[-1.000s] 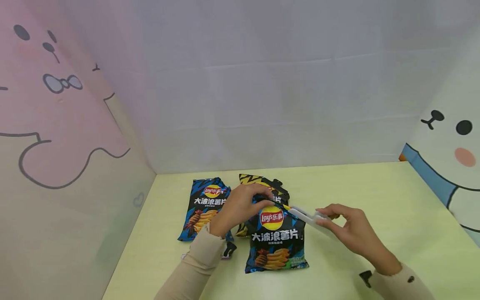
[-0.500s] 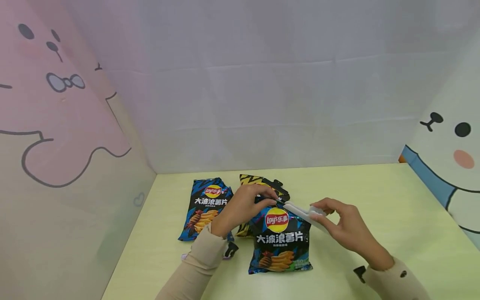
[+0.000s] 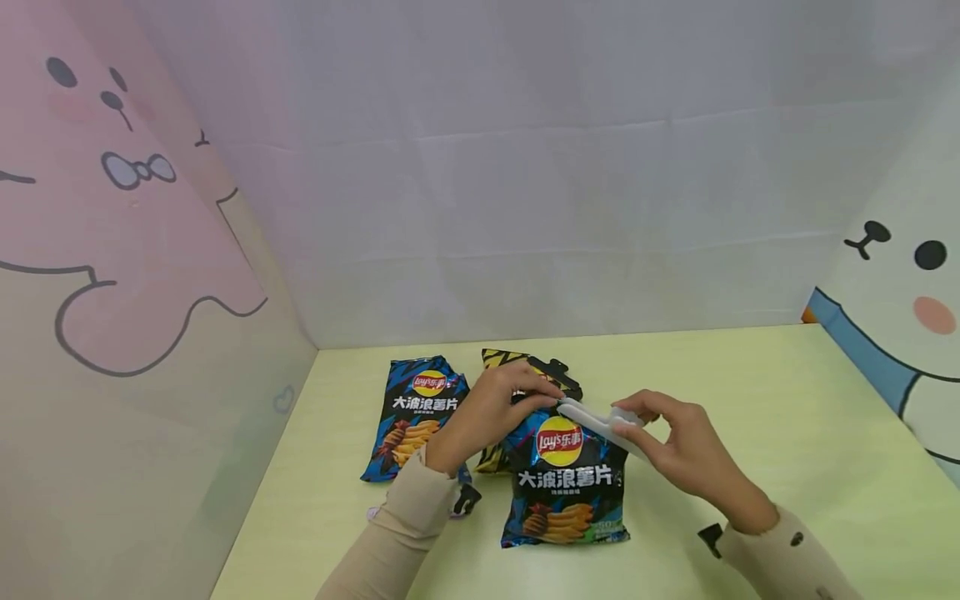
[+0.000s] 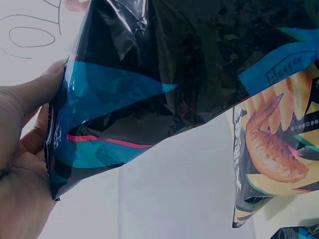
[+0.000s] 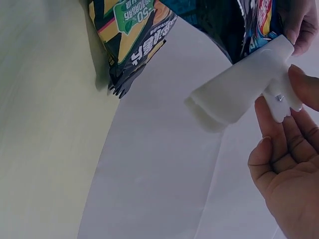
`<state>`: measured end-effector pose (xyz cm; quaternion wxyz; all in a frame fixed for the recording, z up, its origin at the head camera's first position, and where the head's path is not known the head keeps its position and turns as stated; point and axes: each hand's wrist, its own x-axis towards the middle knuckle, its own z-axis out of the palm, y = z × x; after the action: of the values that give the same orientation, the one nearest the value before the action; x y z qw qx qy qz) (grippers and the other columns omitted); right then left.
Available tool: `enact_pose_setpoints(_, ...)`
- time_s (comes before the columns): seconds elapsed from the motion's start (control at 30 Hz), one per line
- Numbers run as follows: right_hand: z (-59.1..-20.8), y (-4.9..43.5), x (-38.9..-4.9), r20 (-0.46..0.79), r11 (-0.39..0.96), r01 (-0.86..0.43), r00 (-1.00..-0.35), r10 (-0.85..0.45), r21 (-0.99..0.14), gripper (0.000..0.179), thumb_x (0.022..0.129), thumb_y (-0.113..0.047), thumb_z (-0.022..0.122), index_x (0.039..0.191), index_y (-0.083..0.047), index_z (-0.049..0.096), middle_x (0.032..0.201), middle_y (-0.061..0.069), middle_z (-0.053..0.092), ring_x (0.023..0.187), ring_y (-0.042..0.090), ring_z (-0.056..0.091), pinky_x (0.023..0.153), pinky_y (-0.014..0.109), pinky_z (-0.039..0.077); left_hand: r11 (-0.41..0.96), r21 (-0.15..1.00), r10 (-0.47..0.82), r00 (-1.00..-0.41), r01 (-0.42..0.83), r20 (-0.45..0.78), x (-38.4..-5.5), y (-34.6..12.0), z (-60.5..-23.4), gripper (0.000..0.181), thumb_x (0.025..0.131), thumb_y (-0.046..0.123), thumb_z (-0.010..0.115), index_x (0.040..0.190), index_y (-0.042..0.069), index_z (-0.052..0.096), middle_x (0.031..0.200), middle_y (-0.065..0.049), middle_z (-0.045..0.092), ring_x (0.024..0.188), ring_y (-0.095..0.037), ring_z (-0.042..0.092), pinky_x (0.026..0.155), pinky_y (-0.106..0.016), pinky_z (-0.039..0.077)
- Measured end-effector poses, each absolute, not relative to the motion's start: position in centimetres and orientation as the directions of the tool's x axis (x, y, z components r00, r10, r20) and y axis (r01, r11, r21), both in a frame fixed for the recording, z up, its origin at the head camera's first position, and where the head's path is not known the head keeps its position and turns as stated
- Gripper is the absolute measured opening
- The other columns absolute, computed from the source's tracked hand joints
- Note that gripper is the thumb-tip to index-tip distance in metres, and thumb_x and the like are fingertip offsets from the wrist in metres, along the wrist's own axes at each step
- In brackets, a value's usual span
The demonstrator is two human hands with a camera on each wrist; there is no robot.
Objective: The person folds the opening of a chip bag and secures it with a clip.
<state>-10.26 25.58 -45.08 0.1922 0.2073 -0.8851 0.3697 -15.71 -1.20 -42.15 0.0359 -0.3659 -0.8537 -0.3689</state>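
My left hand pinches the top edge of a blue-and-black bag of chips between thumb and fingers. That bag stands nearly upright at the front of the table, its printed side towards me. With thumb and fingers, my right hand grips a white bag clip by its handle end. The clip's long arms lie slanting along the bag's top edge, their tip close to my left fingertips. In the right wrist view, the clip lies against the bag's top edge, with my fingers on its scalloped handle.
Behind the left forearm lies another blue-and-black chip bag. A yellow-and-black chip bag, with a black clip-like piece at its top, is partly hidden behind my left hand. A printed cloth wall borders the pale table.
The clip has moved left along the bag's top edge, up to the left fingertips, with my right hand following. The bag has shifted slightly right and its top edge is now mostly covered.
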Motion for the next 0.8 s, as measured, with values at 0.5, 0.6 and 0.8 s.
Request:
enact_pose_setpoints(0.5, -44.57, 25.4, -10.77, 0.493, 0.638, -0.521, -0.835, -0.244, -0.566, 0.021, 0.084, -0.008, 0.081, 0.102, -0.016, 0.075, 0.094, -0.003, 0.077, 0.078, -0.002, 0.059, 0.068, 0.024, 0.052, 0.357, 0.639, 0.611, -0.687, 0.682, 0.393, -15.88, -0.77, -41.75, 0.016, 0.099, 0.013, 0.062, 0.109, 0.014, 0.075, 0.109, -0.002, 0.074, 0.098, -0.01, 0.07, 0.087, -0.019, 0.056)
enact_pose_setpoints(0.6, -44.45, 25.45, -10.75, 0.495, 0.636, -0.523, -0.834, -0.245, -0.567, 0.022, 0.084, -0.008, 0.081, 0.102, -0.017, 0.075, 0.094, -0.004, 0.077, 0.078, -0.002, 0.06, 0.068, 0.023, 0.052, 0.343, 0.66, 0.603, -0.696, 0.668, 0.391, -15.95, -0.78, -41.73, 0.015, 0.099, 0.013, 0.063, 0.107, 0.014, 0.075, 0.109, -0.002, 0.075, 0.098, -0.011, 0.071, 0.087, -0.02, 0.057)
enact_pose_setpoints(0.8, -44.38, 25.5, -10.71, 0.505, 0.622, -0.533, -0.828, -0.245, -0.573, 0.021, 0.083, -0.007, 0.081, 0.101, -0.016, 0.075, 0.092, -0.004, 0.077, 0.077, -0.003, 0.06, 0.067, 0.023, 0.051, 0.34, 0.707, 0.569, -0.735, 0.62, 0.37, -16.02, -0.78, -41.85, 0.014, 0.098, 0.015, 0.064, 0.106, 0.013, 0.076, 0.109, -0.002, 0.076, 0.096, -0.012, 0.072, 0.085, -0.022, 0.058)
